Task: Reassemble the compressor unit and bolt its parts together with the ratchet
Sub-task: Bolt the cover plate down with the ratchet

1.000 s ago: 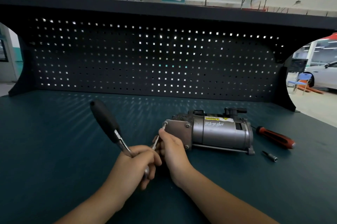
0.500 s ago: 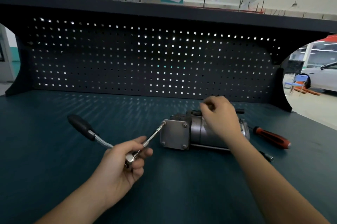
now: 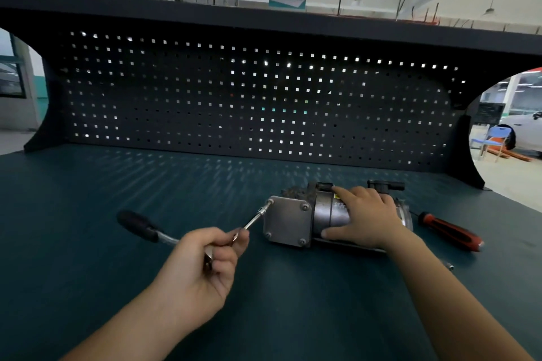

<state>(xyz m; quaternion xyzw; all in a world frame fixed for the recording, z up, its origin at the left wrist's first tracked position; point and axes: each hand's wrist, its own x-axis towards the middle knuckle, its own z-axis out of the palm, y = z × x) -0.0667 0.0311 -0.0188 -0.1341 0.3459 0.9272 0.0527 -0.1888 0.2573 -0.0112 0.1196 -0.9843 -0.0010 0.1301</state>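
Observation:
The grey compressor unit [image 3: 319, 214] lies on its side on the dark green bench, its square end plate [image 3: 287, 221] facing left with bolts at its corners. My left hand [image 3: 205, 261] grips the head of the ratchet [image 3: 137, 224], whose black handle sticks out to the left. The ratchet's thin extension [image 3: 255, 219] runs up and right to the plate's upper left bolt. My right hand [image 3: 363, 215] rests on top of the compressor's cylinder, fingers spread over it and thumb along its front side.
A red and black screwdriver [image 3: 450, 231] lies to the right of the compressor. A small metal bit [image 3: 447, 265] lies by my right forearm. The black pegboard [image 3: 258, 102] closes off the back of the bench [image 3: 88, 243].
My right hand left the extension, crossed over the compressor and settled on its cylinder. The ratchet handle swung down to the left. The compressor sits slightly turned.

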